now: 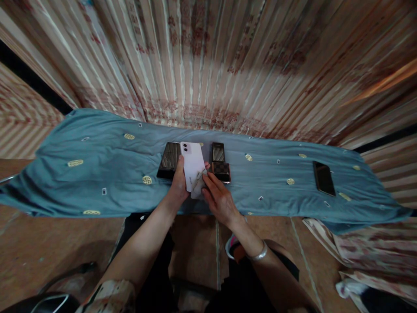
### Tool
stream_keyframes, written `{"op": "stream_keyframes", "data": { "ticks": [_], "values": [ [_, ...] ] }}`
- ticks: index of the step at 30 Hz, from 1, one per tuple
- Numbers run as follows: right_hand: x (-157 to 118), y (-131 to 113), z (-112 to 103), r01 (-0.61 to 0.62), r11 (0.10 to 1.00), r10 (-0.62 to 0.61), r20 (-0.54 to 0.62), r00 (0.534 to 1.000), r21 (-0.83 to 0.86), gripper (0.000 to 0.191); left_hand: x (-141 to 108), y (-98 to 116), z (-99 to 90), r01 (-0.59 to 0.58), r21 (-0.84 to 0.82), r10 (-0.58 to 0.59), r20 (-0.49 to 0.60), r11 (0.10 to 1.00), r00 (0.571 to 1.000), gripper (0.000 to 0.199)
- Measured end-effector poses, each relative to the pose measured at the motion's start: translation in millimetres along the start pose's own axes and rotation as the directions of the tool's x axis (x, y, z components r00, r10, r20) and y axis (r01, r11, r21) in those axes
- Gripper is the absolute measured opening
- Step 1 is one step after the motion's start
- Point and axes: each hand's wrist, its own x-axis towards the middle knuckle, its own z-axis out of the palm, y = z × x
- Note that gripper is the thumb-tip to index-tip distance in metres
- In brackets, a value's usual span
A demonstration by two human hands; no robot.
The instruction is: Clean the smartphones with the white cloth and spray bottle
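My left hand (pixel 179 181) grips a pale lilac smartphone (pixel 193 158) by its left side, with the back and its two camera lenses facing up. Against the lower right of the phone, my right hand (pixel 219 194) closes its fingers on a light grey cloth (pixel 197 188). Behind the phone, to its left, lies a dark glossy tablet-like device (pixel 170 157), partly covered. Just right of the phone are a black phone-like device (pixel 218 152) and a dark checkered case (pixel 222 171) below it.
A blue patterned cloth (pixel 260 174) covers the long narrow table. Far to the right lies another black smartphone (pixel 324 178). A pleated floral curtain (pixel 202 65) hangs right behind the table. Below is a tiled floor (pixel 198 243).
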Motion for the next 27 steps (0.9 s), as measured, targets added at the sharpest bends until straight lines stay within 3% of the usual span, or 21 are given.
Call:
{"op": "stream_keyframes", "data": {
  "ticks": [8, 12, 16, 20, 27],
  "values": [
    [4.0, 2.6, -1.3, 0.138, 0.968, -0.14, 0.004, 0.99, -0.211, 0.041, 2.5, -0.9, 1.2, 0.04, -0.024, -0.04, 0.005, 0.999, 0.999, 0.08],
    [6.5, -7.0, 3.0, 0.156, 0.965, -0.153, 0.028, 0.988, -0.212, 0.041, 6.4, -6.3, -0.8, 0.089, 0.009, -0.089, 0.007, 0.996, 0.996, 0.084],
    [9.7, -18.9, 8.2, 0.163, 0.974, -0.169, -0.025, 0.985, -0.159, 0.04, 13.3, -13.2, -5.4, 0.115, 0.029, -0.115, 0.002, 0.993, 0.993, 0.085],
    [10.8, -22.9, 10.1, 0.118, 0.991, -0.12, -0.046, 0.992, -0.058, 0.044, 20.1, -14.8, -10.3, 0.053, 0.042, -0.051, -0.033, 0.998, 0.998, 0.077],
    [8.7, -23.2, 7.5, -0.065, 0.994, 0.064, 0.006, 0.998, 0.09, 0.048, 30.6, -15.0, -17.0, -0.053, 0.045, 0.057, -0.104, 0.998, 0.993, 0.039]
  ]
}}
